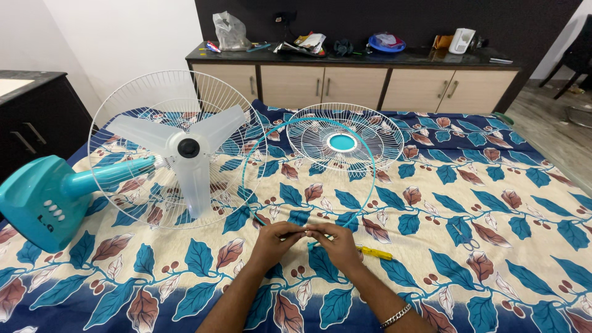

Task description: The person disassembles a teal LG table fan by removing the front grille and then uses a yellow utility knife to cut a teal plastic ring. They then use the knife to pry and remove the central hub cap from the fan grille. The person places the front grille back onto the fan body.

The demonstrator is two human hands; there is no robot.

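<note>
Teal plastic is seen in the thin ring that stands tilted on the bed sheet, its far arc raised in front of the loose front grille and its near end brought down to the two hands. The left hand and the right hand are held close together, fingertips nearly touching, at the open ends of this ring. Both hands are pinched on the ring ends; whether a small part is also held between the fingers cannot be told, because it is hidden by the fingertips. A metal bracelet is worn on the right wrist.

Just beside the right hand, on the sheet, a screwdriver with a yellow handle is laid, not touched by either hand.

To the left, a table fan is laid on its side. Its teal base is nearest to the left edge, and the neck is pointed toward the rear grille, which is white wire and stands almost upright. Three pale, half-clear blades are mounted before this grille, with a dark cap at the centre.

The loose front grille, white with a teal centre disc, is laid flat on the sheet further back, well apart from the hands.

The sheet is cream with blue and brown leaves. Behind the bed a long cabinet with a dark top is placed, and small mixed items are scattered on it.
</note>
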